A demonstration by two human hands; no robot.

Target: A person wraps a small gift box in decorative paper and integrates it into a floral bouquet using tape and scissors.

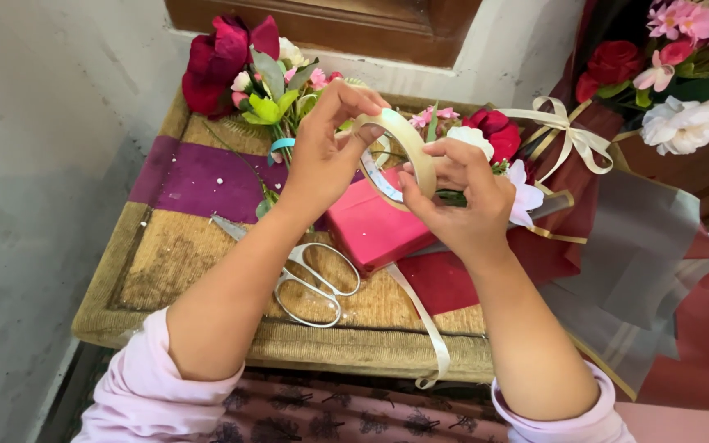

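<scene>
Head view, looking down: both hands hold a translucent beige roll of sticky tape (395, 156) above a pink rectangular wrapped box (371, 226). The left hand (322, 156) has its grip clamped on the roll's top edge; the right hand (457, 201) pinches its lower side. Left of the box, silver metal scissors (309, 275) lie on the woven straw counter (174, 254). Behind the box lie red and pink artificial flowers (244, 74); right of it, a dark red wrapped bouquet (617, 189).

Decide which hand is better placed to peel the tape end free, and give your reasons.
Probably the right hand: its fingertips sit on the outer edge of the tape roll, where an end would lift. The left hand grips the roll's top from behind, steadying it above the pink box.
</scene>
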